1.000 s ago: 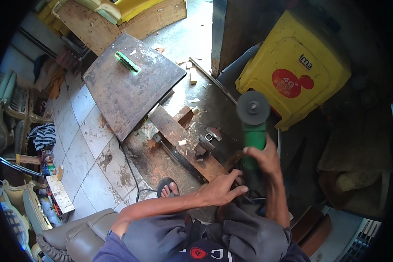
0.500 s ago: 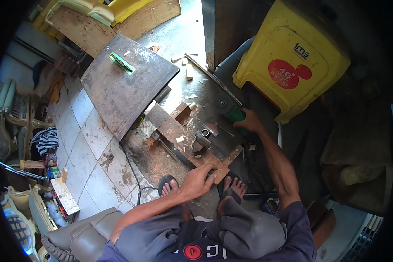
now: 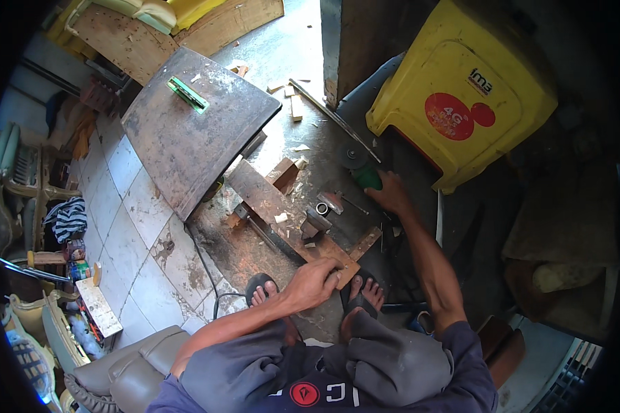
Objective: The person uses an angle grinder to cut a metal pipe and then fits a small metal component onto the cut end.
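My right hand (image 3: 391,195) is closed round the body of a green angle grinder (image 3: 366,179), whose dark round disc end (image 3: 353,155) points away from me above the floor. My left hand (image 3: 315,283) lies on the near end of a long wooden board (image 3: 260,195), its fingers curled and pressed together. Whatever sits between those fingers is hidden. On the board stands a metal clamp or vise (image 3: 317,221), with a round metal ring (image 3: 322,208) showing on top. Pale wood chips lie around it.
A dark table top (image 3: 200,113) carries a green tool (image 3: 187,95) at the far left. To the right stands a yellow plastic stool (image 3: 461,103). A metal rod (image 3: 331,117) and wood offcuts (image 3: 296,107) lie beyond the grinder. A black cable (image 3: 201,251) crosses the tiles.
The grinder has turned slightly in my right hand, its disc end shifting farther away from me. My left hand stays at the board's near end.
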### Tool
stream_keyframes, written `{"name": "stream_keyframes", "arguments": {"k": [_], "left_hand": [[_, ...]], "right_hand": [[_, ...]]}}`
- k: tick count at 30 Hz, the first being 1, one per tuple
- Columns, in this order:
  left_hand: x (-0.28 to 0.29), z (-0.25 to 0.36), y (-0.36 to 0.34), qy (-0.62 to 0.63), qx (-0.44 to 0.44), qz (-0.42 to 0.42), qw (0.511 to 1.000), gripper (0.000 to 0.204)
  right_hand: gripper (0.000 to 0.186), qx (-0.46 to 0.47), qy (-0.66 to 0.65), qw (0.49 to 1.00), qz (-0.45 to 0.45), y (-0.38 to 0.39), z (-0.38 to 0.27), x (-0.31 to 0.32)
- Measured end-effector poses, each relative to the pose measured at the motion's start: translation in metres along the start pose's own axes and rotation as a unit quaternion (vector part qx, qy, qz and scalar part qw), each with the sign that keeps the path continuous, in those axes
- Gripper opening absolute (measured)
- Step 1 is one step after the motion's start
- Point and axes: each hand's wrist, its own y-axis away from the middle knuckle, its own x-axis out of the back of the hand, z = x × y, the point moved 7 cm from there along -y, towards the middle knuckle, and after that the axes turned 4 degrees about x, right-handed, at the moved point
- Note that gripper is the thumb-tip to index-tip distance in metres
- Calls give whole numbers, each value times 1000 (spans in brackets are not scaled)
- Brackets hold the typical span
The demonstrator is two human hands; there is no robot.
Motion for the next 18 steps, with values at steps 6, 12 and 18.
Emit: {"name": "stream_keyframes", "arguments": {"k": [6, 12, 18], "left_hand": [[36, -16, 2, -21, 25, 249, 968, 22], [34, -21, -5, -84, 31, 266, 960, 38], [67, -24, -14, -207, -36, 310, 927, 41]], "right_hand": [[53, -49, -222, 972, 61, 60, -62, 39], [32, 88, -177, 977, 75, 97, -130, 43], [24, 114, -165, 967, 154, 95, -133, 38]]}}
